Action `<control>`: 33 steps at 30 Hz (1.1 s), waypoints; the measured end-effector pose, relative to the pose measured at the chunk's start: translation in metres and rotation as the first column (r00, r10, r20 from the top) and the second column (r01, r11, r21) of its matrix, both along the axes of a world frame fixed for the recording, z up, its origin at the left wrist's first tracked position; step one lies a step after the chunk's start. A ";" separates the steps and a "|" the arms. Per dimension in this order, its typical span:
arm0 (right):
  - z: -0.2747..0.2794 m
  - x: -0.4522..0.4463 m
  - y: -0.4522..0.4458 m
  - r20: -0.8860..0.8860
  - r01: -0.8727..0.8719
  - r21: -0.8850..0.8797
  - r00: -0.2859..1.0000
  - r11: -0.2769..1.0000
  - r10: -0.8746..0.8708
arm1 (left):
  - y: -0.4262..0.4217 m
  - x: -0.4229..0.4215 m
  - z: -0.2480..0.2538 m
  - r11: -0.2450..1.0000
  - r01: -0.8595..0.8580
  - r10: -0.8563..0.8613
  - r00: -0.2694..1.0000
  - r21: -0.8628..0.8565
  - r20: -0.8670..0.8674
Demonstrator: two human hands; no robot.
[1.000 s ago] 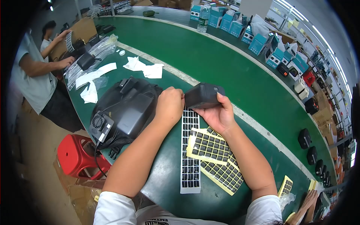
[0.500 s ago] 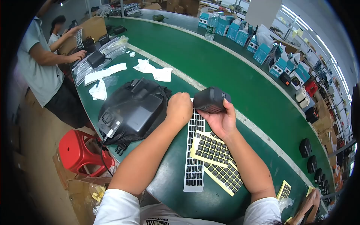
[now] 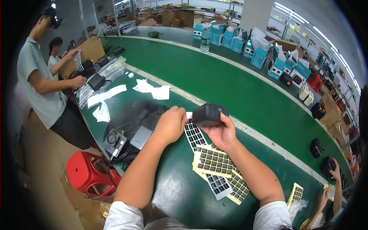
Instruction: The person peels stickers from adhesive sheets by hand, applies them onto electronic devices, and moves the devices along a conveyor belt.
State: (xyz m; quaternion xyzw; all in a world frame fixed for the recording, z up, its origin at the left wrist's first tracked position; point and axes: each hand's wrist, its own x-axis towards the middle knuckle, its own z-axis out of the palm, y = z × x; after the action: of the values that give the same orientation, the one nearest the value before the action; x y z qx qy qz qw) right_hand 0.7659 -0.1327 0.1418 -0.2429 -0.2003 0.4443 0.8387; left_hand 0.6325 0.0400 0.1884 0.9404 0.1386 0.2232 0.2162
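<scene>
My right hand (image 3: pixel 220 134) holds a black boxy device (image 3: pixel 210 114) up over the table, thumb on its right side and fingers underneath. Beside it, my left hand (image 3: pixel 170 124) is closed, its fingertips at the top end of a white-backed sheet of black adhesive pads (image 3: pixel 194 134). The exact pinch is hidden. That sheet slants under yellow-backed pad sheets (image 3: pixel 214 160), which lie below my right hand. Left of my left hand is a black mesh bag (image 3: pixel 124 120), partly blurred, with a small fan unit (image 3: pixel 114 142) and a grey box (image 3: pixel 141 137) on it.
White paper scraps (image 3: pixel 151 89) and plastic-wrapped items lie at the left, where a co-worker (image 3: pixel 44 84) stands. A red stool (image 3: pixel 86 172) is by the table edge. Blue boxes (image 3: pixel 260 57) line the far side. At right, another person's hand (image 3: pixel 336 170) touches a black device (image 3: pixel 327 165).
The view has shifted slightly. The white-backed sheet has turned, its lower end swinging right beneath the yellow sheets. My right hand still holds the device. At right, a person's hand has reached a black device.
</scene>
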 end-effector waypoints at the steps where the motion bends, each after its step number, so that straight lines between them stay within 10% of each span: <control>1: 0.000 0.000 -0.002 -0.026 0.012 0.020 1.000 1.000 -0.012 | 0.001 0.000 -0.001 0.997 0.057 -0.056 0.998 0.045 -0.024; 20: 0.012 0.017 -0.021 -0.094 0.171 0.058 0.982 0.984 -0.165 | -0.012 0.006 -0.018 0.814 0.279 -0.240 0.960 0.509 -0.143; 26: 0.008 0.017 -0.021 -0.074 0.161 0.020 0.984 0.987 -0.159 | -0.003 -0.004 0.003 0.918 0.316 -0.260 0.935 0.241 -0.240; 28: 0.010 0.009 -0.022 0.050 0.247 -0.002 0.968 0.969 -0.246 | 0.006 -0.009 0.005 0.934 0.342 -0.332 0.938 -0.105 0.102; 30: 0.017 -0.003 -0.022 0.321 0.412 -0.027 0.867 0.911 -0.382 | -0.001 -0.012 0.013 0.920 0.297 -0.218 0.931 -0.257 0.293; 33: 0.037 -0.008 -0.022 0.833 0.587 0.384 0.112 0.713 -0.541 | -0.022 -0.025 0.028 0.669 0.405 -0.005 0.841 -0.623 0.541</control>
State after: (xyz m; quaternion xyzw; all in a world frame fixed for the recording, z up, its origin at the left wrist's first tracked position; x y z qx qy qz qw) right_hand 0.7583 -0.1551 0.1792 -0.5179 -0.5082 -0.1152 0.6784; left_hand 0.6077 0.0184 0.2168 0.6993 0.0430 0.3578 0.6174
